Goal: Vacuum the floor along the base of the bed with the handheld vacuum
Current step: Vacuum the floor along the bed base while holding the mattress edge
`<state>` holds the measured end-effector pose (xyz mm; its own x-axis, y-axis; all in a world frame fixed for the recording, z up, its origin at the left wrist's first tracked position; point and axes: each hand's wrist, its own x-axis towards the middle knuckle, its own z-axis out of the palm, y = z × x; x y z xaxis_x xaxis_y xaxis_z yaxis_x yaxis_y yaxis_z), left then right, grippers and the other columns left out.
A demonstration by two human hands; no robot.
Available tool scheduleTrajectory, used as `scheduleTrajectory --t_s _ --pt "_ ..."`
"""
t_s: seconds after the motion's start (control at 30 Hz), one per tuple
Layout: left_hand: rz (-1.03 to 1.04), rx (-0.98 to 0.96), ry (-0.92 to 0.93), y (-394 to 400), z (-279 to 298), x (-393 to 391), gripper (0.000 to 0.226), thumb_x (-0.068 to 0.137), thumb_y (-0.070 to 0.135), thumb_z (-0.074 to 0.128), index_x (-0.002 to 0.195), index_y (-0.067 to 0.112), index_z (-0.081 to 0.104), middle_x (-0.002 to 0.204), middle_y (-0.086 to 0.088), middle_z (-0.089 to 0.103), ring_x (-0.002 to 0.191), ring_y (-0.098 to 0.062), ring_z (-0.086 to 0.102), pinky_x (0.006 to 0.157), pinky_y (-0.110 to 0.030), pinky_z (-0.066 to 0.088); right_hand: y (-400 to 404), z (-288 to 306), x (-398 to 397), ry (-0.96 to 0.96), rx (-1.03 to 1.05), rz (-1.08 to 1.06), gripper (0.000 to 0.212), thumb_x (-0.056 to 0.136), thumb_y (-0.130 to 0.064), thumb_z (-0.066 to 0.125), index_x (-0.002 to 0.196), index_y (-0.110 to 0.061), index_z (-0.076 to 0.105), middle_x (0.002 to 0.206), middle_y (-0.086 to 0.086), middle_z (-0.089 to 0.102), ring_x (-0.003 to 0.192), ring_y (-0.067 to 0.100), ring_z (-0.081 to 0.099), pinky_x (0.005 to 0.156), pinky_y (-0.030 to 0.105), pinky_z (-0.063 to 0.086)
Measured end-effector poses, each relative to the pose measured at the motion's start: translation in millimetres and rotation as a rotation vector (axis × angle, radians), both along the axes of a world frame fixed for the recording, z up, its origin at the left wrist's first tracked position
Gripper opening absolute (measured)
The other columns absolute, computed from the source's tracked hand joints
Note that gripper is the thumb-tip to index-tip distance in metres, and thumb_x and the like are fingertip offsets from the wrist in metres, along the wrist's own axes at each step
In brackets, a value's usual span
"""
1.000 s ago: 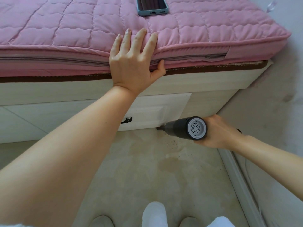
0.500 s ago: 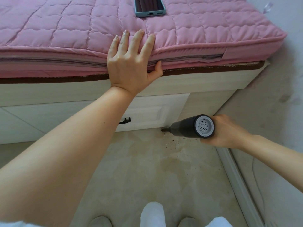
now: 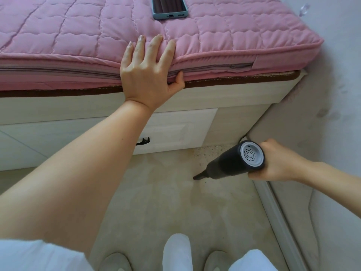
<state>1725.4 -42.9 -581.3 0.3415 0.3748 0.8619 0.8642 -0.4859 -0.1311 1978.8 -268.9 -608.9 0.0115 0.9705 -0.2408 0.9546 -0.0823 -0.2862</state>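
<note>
My right hand (image 3: pixel 277 161) grips a dark handheld vacuum (image 3: pixel 232 163) with a pale round vented end cap facing me. Its narrow nozzle tip (image 3: pixel 197 177) points down and left, on or just above the beige floor (image 3: pixel 175 202), a little out from the white bed base (image 3: pixel 224 118). Dark crumbs (image 3: pixel 211 151) lie scattered along the foot of the base near the corner. My left hand (image 3: pixel 148 71) rests flat on the edge of the pink quilted mattress (image 3: pixel 78 36), fingers spread, thumb hooked under the seam.
A phone in a teal case (image 3: pixel 170 8) lies on the mattress. The bed base has a drawer with a black handle (image 3: pixel 143 141). A grey wall and skirting (image 3: pixel 277 212) run along the right. My slippered feet (image 3: pixel 117 262) stand at the bottom.
My right hand has drawn the vacuum to the right and back from the bed base, so the nozzle tip now sits out on the open floor. My left hand stays on the mattress.
</note>
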Motion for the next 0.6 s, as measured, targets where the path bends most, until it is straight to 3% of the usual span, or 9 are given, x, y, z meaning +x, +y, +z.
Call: scheduleTrajectory --t_s 0.13,0.27,0.43,0.6 --pt "0.003 -0.011 0.010 0.5 0.6 -0.5 0.053 0.088 0.054 0.041 0.127 0.022 0.061 0.127 -0.007 0.063 0.119 -0.037 0.058 0.100 -0.051 0.046 -9.3 6.6 -0.7 0.045 -0.037 0.040 0.027 0.050 -0.028 0.067 0.057 -0.019 0.043 0.050 0.002 0.049 0.045 0.009 0.038 0.044 0.033 0.038" --pt "-0.001 -0.014 0.010 -0.7 0.9 -0.6 0.053 0.089 0.053 0.042 0.126 0.022 0.061 0.127 -0.008 0.063 0.119 -0.038 0.058 0.100 -0.052 0.046 -12.5 9.8 -1.1 -0.003 -0.056 0.083 0.027 0.049 -0.032 0.062 0.061 -0.014 0.047 0.052 0.002 0.051 0.047 0.014 0.046 0.045 0.035 0.040" --pt "0.001 -0.040 0.018 -1.9 2.2 -1.5 0.053 0.088 0.053 0.043 0.127 0.022 0.061 0.128 -0.007 0.063 0.120 -0.037 0.057 0.101 -0.052 0.045 -9.9 3.5 -6.5 -0.067 0.019 0.044 0.027 0.057 -0.030 0.070 0.066 -0.018 0.048 0.057 0.000 0.057 0.054 0.020 0.054 0.046 0.034 0.042" --pt "-0.008 -0.044 0.025 -3.2 3.6 -2.1 0.053 0.089 0.052 0.043 0.128 0.021 0.060 0.129 -0.008 0.062 0.120 -0.038 0.056 0.101 -0.052 0.045 -11.3 0.1 -6.8 -0.041 0.009 0.026 0.029 0.056 -0.029 0.071 0.061 -0.022 0.044 0.054 -0.001 0.054 0.046 0.007 0.047 0.039 0.022 0.031"
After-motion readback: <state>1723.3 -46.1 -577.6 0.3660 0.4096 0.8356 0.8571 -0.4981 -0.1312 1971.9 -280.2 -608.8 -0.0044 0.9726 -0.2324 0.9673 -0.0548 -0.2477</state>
